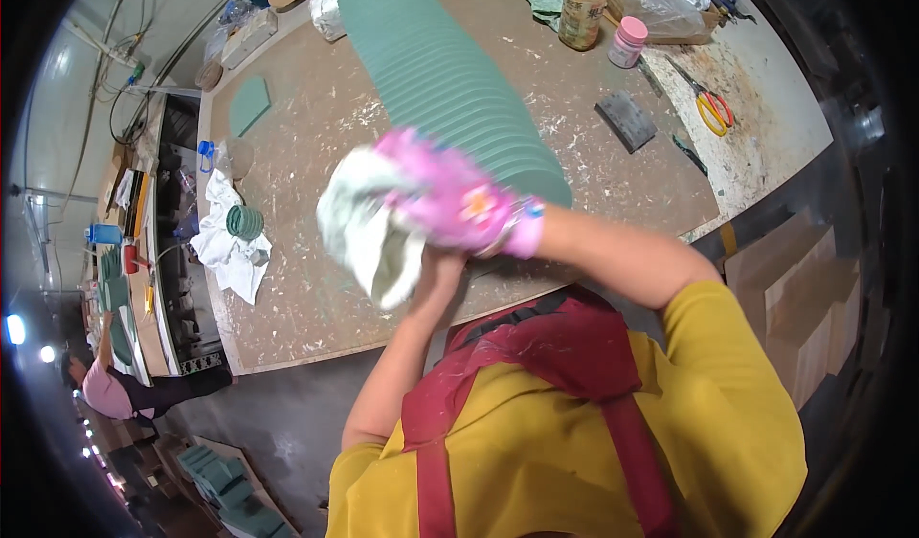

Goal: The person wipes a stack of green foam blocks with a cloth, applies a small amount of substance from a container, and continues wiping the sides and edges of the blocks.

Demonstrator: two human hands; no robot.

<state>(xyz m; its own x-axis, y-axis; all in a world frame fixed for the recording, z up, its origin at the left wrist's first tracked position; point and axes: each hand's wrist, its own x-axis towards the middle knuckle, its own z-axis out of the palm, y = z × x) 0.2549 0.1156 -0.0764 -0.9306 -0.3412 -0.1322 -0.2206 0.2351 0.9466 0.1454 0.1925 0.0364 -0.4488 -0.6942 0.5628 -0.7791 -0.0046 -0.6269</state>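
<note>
The person's right hand [458, 196], covered by a pink flowered work glove, is curled tightly around a crumpled white cloth [369, 227], gripping it from above and to the right. The cloth bulges out past the gloved fingers on the left side and hangs down in a loose fold below the hand. The bare left hand [438, 272] comes up from beneath, directly under the gloved hand, and presses against the underside of the cloth and the glove's cuff; its fingers are mostly hidden, so how far they close around the cloth cannot be told. Both hands are raised above the near edge of the brown paint-spattered workbench [316, 299], in front of the person's yellow shirt and red apron.

Just behind the hands, a long fanned row of flat green tiles [440, 69] runs across the bench towards its far side, each piece overlapping the next. A single green tile of the same kind [249, 104] lies apart on the far left of the bench. To the left, a second white rag [230, 251] lies spread on the bench with a coil of green banding [244, 221] on top. On the far right stand a clear plastic bottle of amber liquid [582, 7] and a small pink-lidded jar [628, 42], with a dark grey sanding block [626, 121] and yellow-handled scissors [711, 109] nearby.
</note>
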